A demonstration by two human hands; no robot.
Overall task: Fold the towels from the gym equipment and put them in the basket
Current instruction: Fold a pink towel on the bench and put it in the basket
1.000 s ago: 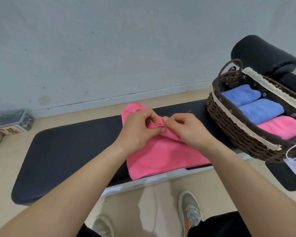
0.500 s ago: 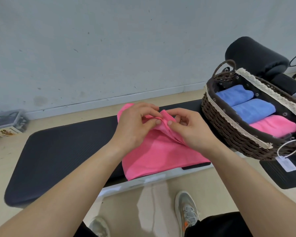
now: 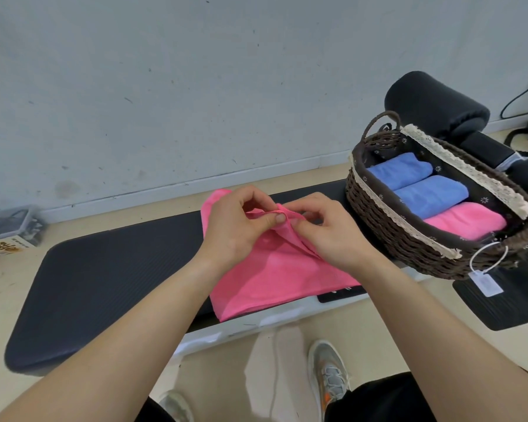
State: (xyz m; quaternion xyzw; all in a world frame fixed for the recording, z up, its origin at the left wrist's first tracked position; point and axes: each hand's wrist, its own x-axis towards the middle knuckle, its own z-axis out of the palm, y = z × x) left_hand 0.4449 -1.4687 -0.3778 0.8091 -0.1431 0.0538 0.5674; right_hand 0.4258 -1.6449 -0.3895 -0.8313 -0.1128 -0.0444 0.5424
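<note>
both my left hand (image 3: 235, 229) and right hand (image 3: 336, 239) pinch the pink towel (image 3: 272, 278) on the desk (image 3: 104, 284). three towels (image 3: 430, 196) lie in the basket (image 3: 378, 217).

Black padded counter (image 3: 104, 284) has a pink towel (image 3: 275, 278) draped across the middle and a wicker basket (image 3: 393, 236) sitting at its right end.

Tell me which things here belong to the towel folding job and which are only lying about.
Job: pink towel, pinched by left hand and right hand; basket holding folded towels; black bench.
Lying about: small box and clear container on the floor.
</note>
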